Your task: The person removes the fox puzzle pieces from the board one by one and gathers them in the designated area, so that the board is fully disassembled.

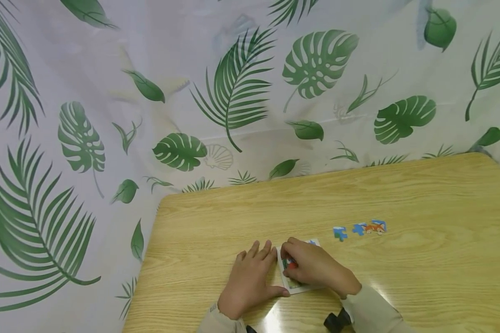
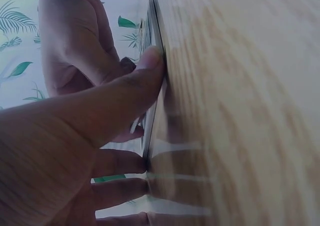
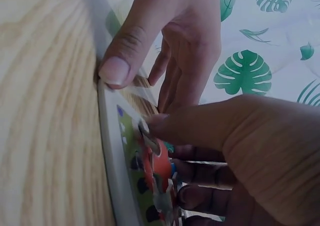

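Piece-fitting step in hand. Puzzle board (image 1: 296,286) lies lower centre of the table (image 1: 420,194). Left hand (image 1: 250,280), fingers flat, steadies its edge; right hand (image 1: 314,268) pinches a puzzle piece (image 3: 150,141) onto it. Next move likely calls for aligned downward pressure.

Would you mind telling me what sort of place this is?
Probably a small tabletop recording corner: a wooden table, a leaf-print curtain hung around it, and a puzzle board with loose puzzle pieces.
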Available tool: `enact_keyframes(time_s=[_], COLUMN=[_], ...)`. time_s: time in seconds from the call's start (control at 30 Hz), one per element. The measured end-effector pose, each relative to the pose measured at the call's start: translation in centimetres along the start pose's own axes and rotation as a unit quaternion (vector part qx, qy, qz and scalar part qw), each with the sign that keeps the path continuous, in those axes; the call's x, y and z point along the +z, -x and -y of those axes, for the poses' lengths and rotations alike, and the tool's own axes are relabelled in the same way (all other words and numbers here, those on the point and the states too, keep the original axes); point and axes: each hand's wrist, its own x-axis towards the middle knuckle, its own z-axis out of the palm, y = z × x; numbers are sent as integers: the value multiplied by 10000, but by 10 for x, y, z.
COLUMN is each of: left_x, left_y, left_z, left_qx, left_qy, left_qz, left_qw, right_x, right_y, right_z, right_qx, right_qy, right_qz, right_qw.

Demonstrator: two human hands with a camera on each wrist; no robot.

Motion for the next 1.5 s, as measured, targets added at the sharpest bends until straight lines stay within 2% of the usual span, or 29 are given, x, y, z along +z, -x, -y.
enact_keyframes(time_s=[0.17, 0.33, 0.5, 0.63, 0.9, 1.07, 1.2, 1.3, 1.5], left_x=[-2, -3, -2, -1, 0, -2, -3, -4, -3], left_y=[1, 2, 2, 0, -1, 0, 0, 1, 1], left_z=[-1, -2, -1, 1, 3, 4, 4, 3, 3], left_qx=[-79, -144, -110, -92, -48, -39, -31, -9, -8], left_qy=[-32, 4, 83, 126, -64, -14, 81, 107, 80], left_qz=[110, 148, 81, 88, 164, 152, 183, 168, 177], left_qw=[9999, 9998, 9999, 9998, 9998, 9999, 9998, 9998, 9998], right_x=[2, 2, -4, -12, -33, -41, -46, -51, -59], right_y=[0, -1, 0, 6, 33, 49, 60, 67, 78], right_z=[1, 4, 8, 6, -20, -41, -57, -64, -68], right_qx=[-103, -289, -400, -465, -352, -514, -632, -508, 319], right_qy=[230, 222, 164, 316, 44, -275, -330, -106, 786], right_qz=[-109, -253, -384, -586, -824, -1145, -1429, -1589, -1383], right_qw=[9996, 9990, 9983, 9967, 9960, 9917, 9872, 9859, 9868])
